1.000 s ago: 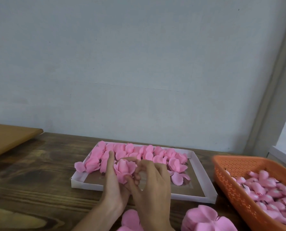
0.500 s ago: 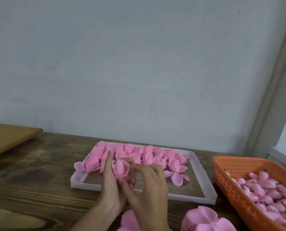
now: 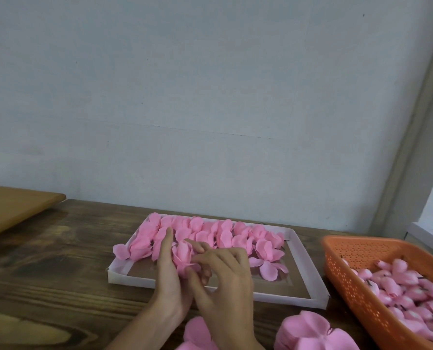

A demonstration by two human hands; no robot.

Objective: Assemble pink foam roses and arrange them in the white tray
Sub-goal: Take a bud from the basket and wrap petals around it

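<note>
A white tray [image 3: 309,271] lies on the wooden table, its far half filled with several pink foam roses [image 3: 225,233]. Over the tray's near left part I hold one pink foam rose [image 3: 182,253] between both hands. My left hand [image 3: 170,276] cups it from the left with the index finger stretched up. My right hand [image 3: 225,284] pinches its petals from the right with thumb and fingertips. The rose's underside is hidden by my fingers.
An orange perforated basket [image 3: 347,276] with several pink rose buds stands at the right. Stacks of flat pink petal pieces [image 3: 309,332] lie by the near table edge, another stack [image 3: 197,332] under my right wrist. A light wooden board [image 3: 10,208] sits far left.
Both hands have shifted slightly left and forward with the rose, and the right fingers have closed the petals around it more tightly.
</note>
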